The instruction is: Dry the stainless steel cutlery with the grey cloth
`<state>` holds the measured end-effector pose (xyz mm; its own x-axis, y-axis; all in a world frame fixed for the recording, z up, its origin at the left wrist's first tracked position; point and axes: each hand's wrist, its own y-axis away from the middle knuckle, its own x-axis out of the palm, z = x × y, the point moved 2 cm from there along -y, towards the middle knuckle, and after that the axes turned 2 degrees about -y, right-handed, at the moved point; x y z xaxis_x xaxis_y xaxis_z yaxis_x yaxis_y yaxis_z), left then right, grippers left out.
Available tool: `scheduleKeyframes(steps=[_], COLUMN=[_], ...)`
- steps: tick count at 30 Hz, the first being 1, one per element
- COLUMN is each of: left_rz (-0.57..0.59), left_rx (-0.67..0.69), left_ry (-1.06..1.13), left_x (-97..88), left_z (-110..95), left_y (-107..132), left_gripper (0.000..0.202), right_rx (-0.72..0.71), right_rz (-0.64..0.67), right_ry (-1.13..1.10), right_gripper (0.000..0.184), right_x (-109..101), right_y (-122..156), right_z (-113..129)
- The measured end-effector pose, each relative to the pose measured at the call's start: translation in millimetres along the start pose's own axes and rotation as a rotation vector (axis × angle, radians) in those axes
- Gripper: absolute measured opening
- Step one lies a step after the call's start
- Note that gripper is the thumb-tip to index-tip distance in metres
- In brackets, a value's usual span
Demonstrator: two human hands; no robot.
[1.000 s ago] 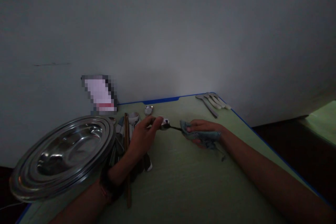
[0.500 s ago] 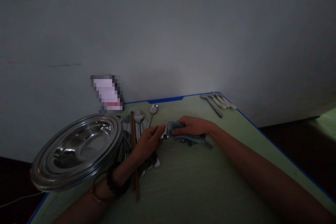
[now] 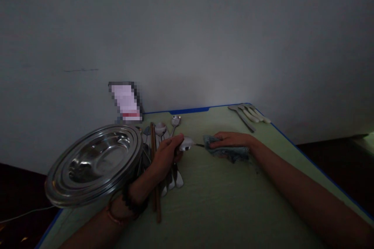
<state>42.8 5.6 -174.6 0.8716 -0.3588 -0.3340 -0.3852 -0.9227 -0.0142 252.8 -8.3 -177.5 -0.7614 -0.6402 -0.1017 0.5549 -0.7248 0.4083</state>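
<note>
My left hand (image 3: pixel 167 158) is closed on the bowl end of a metal spoon (image 3: pixel 187 144), held above the table. The spoon's handle runs right into a grey-blue cloth (image 3: pixel 228 152). My right hand (image 3: pixel 233 139) grips this cloth, bunched around the handle's far end, which is hidden. Under and beside my left hand lie several metal spoons (image 3: pixel 160 128) and a pair of brown wooden chopsticks (image 3: pixel 158 198). One more spoon (image 3: pixel 175 120) lies just beyond my left fingers, its bowl toward the wall.
Stacked shiny metal bowls or basins (image 3: pixel 96 198) stand tilted at the left. Behind them a blurred-out phone-like device (image 3: pixel 126 101) leans on the wall (image 3: pixel 204 39). Several forks or spoons, some white-handled (image 3: pixel 251 116), lie at the far right corner of the blue-edged green table (image 3: pixel 222 206).
My right hand and the cloth have slid right, away from my left hand, along the spoon. More of the spoon's bowl and handle shows between them. The view has shifted slightly.
</note>
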Motion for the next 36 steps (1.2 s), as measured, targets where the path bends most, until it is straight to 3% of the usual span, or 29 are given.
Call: scheduleKeyframes(steps=[5,9,17,21,25,36], left_rz=[0.078,0.137,0.12,0.182,0.168,0.184], left_rx=[-0.023,0.018,0.063,0.126,0.151,0.145], left_ry=[0.181,0.308,0.02,-0.172,-0.321,-0.282], left_x=[5.2,7.7,6.7,10.8,12.2,10.6], left_z=[2.0,1.9,-3.0,-6.7,-11.0,-11.8], left_y=[-2.6,-3.0,-5.0,-3.7,-0.9,0.1], left_gripper=[0.033,0.038,0.032,0.023,0.026,0.026], right_rx=[0.015,0.005,0.035,-0.069,-0.179,-0.257], right_rz=[0.016,0.003,-0.004,-0.035,-0.114,-0.12], right_ry=[-0.12,-0.186,-0.119,0.106,0.274,0.232], right_gripper=[0.039,0.039,0.037,0.037,0.037,0.033], right_x=[-8.4,-7.4,-9.7,-2.4,8.0,11.9], right_y=[2.5,3.8,-4.1,-9.4,-12.6,-12.3], right_z=[-3.5,-3.7,-4.0,2.2,7.2,5.4])
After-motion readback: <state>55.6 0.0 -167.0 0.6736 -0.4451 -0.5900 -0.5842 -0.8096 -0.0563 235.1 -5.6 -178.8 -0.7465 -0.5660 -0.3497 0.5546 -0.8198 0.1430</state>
